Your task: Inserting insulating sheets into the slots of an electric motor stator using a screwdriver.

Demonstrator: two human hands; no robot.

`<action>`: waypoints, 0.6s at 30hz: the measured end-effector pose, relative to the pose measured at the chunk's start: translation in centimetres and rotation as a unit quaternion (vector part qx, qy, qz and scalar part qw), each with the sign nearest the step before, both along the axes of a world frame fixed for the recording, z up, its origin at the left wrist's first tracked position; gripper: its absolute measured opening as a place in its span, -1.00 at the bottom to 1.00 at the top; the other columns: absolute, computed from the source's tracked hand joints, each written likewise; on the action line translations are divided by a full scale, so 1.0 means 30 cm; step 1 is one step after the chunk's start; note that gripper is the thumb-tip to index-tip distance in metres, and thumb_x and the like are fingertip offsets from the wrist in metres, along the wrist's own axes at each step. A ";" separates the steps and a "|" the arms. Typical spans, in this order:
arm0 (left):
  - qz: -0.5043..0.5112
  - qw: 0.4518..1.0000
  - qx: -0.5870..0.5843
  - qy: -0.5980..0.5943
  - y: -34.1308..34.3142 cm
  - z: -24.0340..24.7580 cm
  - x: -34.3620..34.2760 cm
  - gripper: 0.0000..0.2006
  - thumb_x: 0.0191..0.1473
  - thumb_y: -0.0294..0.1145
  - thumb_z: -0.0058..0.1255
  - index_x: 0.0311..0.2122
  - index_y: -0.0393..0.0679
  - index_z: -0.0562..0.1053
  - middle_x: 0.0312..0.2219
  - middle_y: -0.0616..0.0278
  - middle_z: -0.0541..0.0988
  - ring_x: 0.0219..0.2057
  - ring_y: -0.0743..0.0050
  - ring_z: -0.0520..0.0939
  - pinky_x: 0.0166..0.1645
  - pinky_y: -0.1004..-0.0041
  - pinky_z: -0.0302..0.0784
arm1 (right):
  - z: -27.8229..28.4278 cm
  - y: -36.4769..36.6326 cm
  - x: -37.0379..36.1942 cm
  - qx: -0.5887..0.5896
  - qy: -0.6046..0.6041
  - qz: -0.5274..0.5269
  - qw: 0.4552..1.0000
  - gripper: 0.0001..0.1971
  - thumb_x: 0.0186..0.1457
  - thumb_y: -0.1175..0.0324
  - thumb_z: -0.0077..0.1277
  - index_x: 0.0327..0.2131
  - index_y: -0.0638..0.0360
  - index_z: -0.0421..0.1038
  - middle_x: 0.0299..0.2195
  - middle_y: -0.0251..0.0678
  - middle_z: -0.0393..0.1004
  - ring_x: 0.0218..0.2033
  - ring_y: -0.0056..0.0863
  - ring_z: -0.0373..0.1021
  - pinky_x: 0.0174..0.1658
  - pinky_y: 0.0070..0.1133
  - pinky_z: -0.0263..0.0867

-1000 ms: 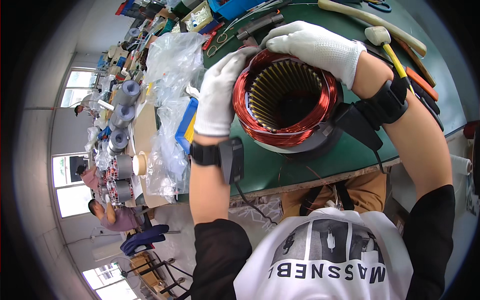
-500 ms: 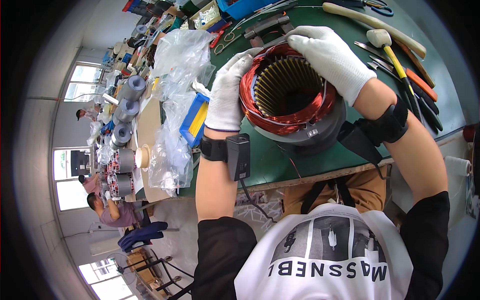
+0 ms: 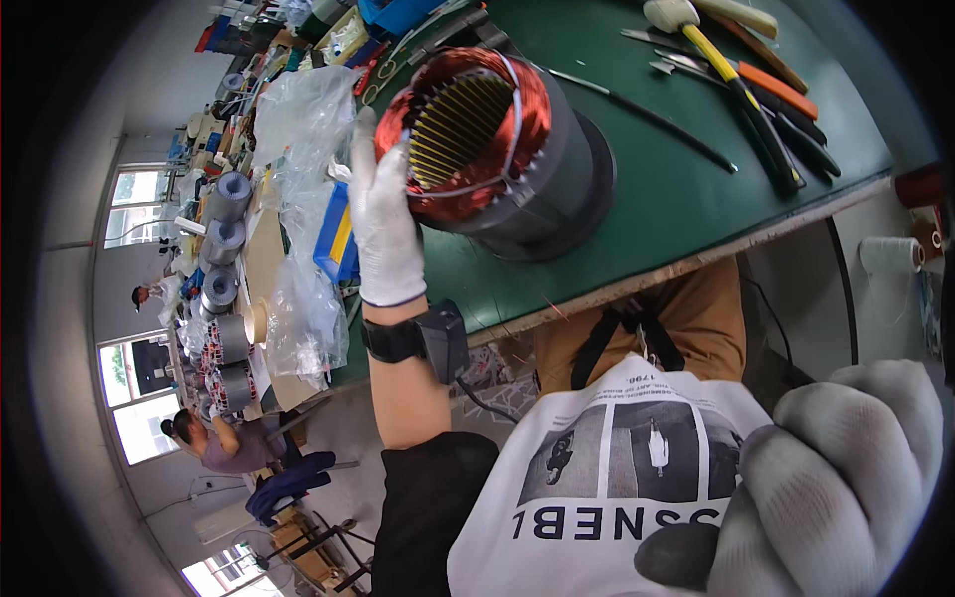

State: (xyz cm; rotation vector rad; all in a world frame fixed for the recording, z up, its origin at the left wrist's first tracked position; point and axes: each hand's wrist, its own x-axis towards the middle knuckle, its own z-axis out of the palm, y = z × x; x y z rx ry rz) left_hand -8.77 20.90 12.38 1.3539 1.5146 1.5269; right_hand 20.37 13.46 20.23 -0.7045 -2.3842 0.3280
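A stator [image 3: 572,149] with a dark grey cylindrical body stands on the green bench. Its red copper winding [image 3: 535,95] is tied with pale cord, and yellow slot liners [image 3: 453,124] line the bore. My left hand [image 3: 388,234], in a white glove, lies against the winding's left side, fingers stretched upward. Large and close at the lower right, my gloved right hand [image 3: 836,488] is raised away from the bench in front of my shirt. Its fingers are curled closed; what they hold, if anything, is hidden.
A yellow-and-black mallet [image 3: 736,85], orange-handled tool [image 3: 776,90] and black rod [image 3: 667,129] lie right of the stator. Left are a blue tray [image 3: 333,234] and clear plastic bags [image 3: 303,219]. A thread spool [image 3: 890,255] is far right. People sit farther left.
My right hand has let go of the winding and come back toward me, its fingers closing. My left hand stays at the stator. The view has shifted, moving the bench leftward and up.
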 end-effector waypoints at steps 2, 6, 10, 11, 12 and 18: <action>0.017 0.996 -0.017 0.088 0.002 -0.020 -0.089 -0.52 0.23 -0.41 -0.32 0.22 -0.34 0.08 0.07 -0.02 0.32 0.00 0.34 0.46 0.05 0.39 0.46 | -0.034 -0.037 0.010 -0.055 0.005 -0.001 0.998 -0.71 -0.31 0.25 0.08 -0.68 0.23 0.22 -0.64 -0.31 0.22 -0.62 -0.32 0.22 -0.57 -0.44 0.14; 0.020 0.999 -0.025 -0.032 0.018 0.014 0.023 -0.52 0.22 -0.36 -0.28 0.21 -0.31 0.12 0.08 -0.04 0.32 0.08 0.22 0.39 0.13 0.32 0.36 | -0.051 -0.095 0.123 -0.145 0.000 -0.075 0.987 -0.74 -0.30 0.25 0.07 -0.69 0.19 0.23 -0.66 -0.36 0.19 -0.64 -0.38 0.19 -0.57 -0.46 0.13; 0.124 0.941 0.016 0.315 0.030 -0.010 0.073 -0.47 0.19 -0.26 -0.13 0.18 -0.38 0.16 0.06 -0.07 0.35 0.07 0.16 0.40 0.17 0.33 0.27 | -0.074 -0.187 0.202 -0.249 -0.030 -0.216 0.944 -0.76 -0.29 0.25 0.06 -0.70 0.15 0.23 -0.68 -0.41 0.15 -0.66 -0.45 0.16 -0.57 -0.48 0.12; 0.204 0.870 0.065 0.444 -0.055 0.020 0.026 -0.49 0.19 -0.26 -0.11 0.14 -0.40 0.20 0.04 -0.09 0.37 0.05 0.16 0.42 0.15 0.33 0.29 | -0.107 -0.179 0.202 -0.274 -0.021 -0.215 0.937 -0.76 -0.29 0.25 0.06 -0.70 0.13 0.23 -0.69 -0.42 0.15 -0.66 -0.47 0.15 -0.57 -0.48 0.12; 0.257 0.795 0.130 0.533 -0.083 0.039 0.048 -0.51 0.18 -0.26 -0.08 0.11 -0.41 0.24 0.01 -0.11 0.39 0.03 0.15 0.43 0.13 0.33 0.30 | -0.094 -0.198 0.236 -0.288 -0.027 -0.252 0.924 -0.77 -0.29 0.25 0.06 -0.70 0.12 0.24 -0.69 -0.43 0.14 -0.67 -0.48 0.15 -0.57 -0.49 0.11; -0.107 0.939 0.081 0.316 -0.117 -0.055 0.549 -0.64 -0.02 -0.55 -0.07 -0.04 -0.32 0.40 -0.17 -0.01 0.53 -0.13 0.12 0.55 -0.02 0.34 0.44 | -0.696 0.048 0.624 -0.165 0.240 -0.555 0.779 -0.81 -0.07 0.27 0.10 -0.46 0.19 0.47 -0.48 -0.15 0.44 -0.44 -0.18 0.41 -0.31 -0.38 0.33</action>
